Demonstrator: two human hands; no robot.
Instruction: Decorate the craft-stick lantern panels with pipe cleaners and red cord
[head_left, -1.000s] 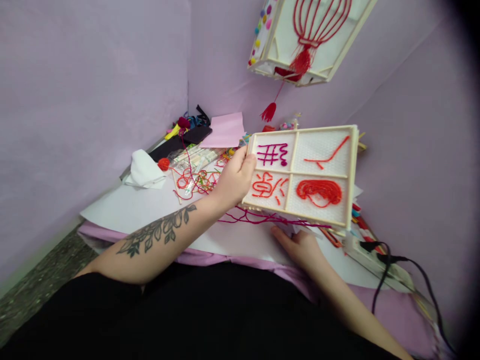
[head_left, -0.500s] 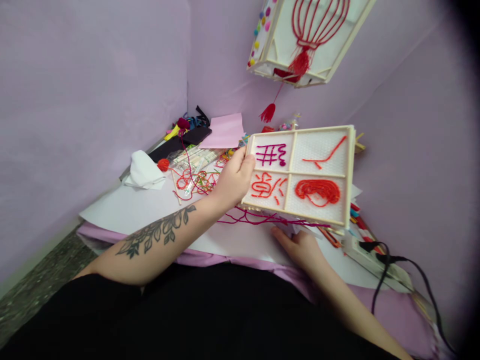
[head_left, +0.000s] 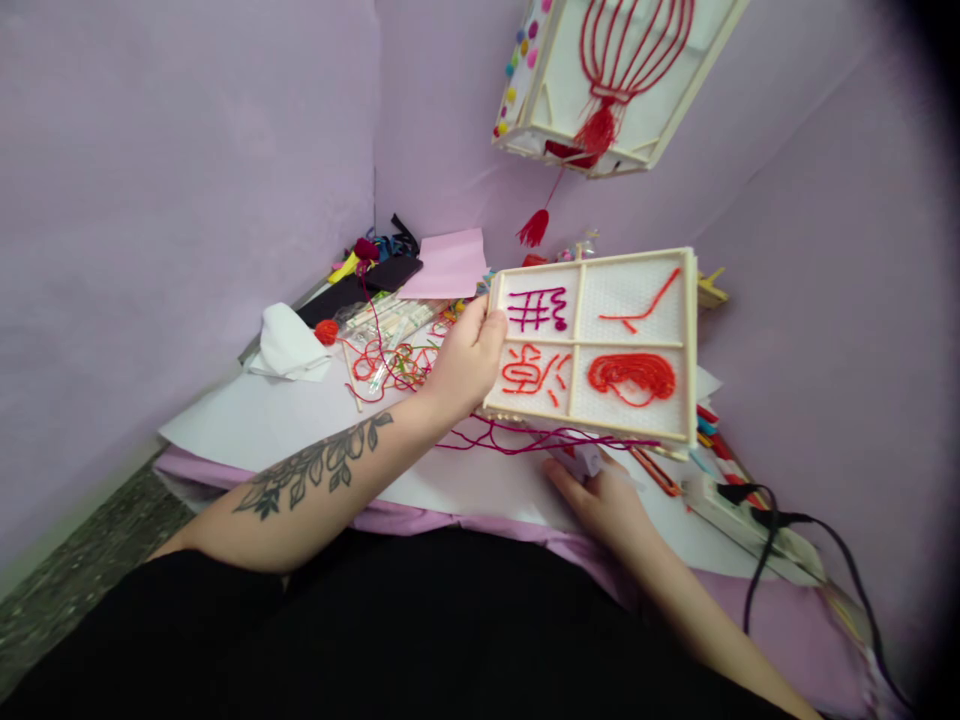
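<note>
My left hand (head_left: 465, 362) grips the left edge of a cream framed panel (head_left: 600, 345) and holds it above the table. The panel has four mesh sections with purple and red yarn figures. Loose purple yarn (head_left: 517, 438) trails from its lower edge. My right hand (head_left: 604, 500) rests on the white paper under the panel, fingers curled round a small pale object (head_left: 581, 460) that I cannot make out.
White paper (head_left: 262, 410) covers the table. At the back lie a white cloth (head_left: 289, 345), a red yarn ball (head_left: 327, 331), tangled threads (head_left: 390, 362), a black case (head_left: 360, 283) and pink paper (head_left: 450, 265). A power strip (head_left: 742, 520) with black cable sits right. A lantern (head_left: 607, 70) hangs above.
The panel has tilted and shifted slightly left. My right hand has slid a little forward, and a small pale object now shows at its fingertips.
</note>
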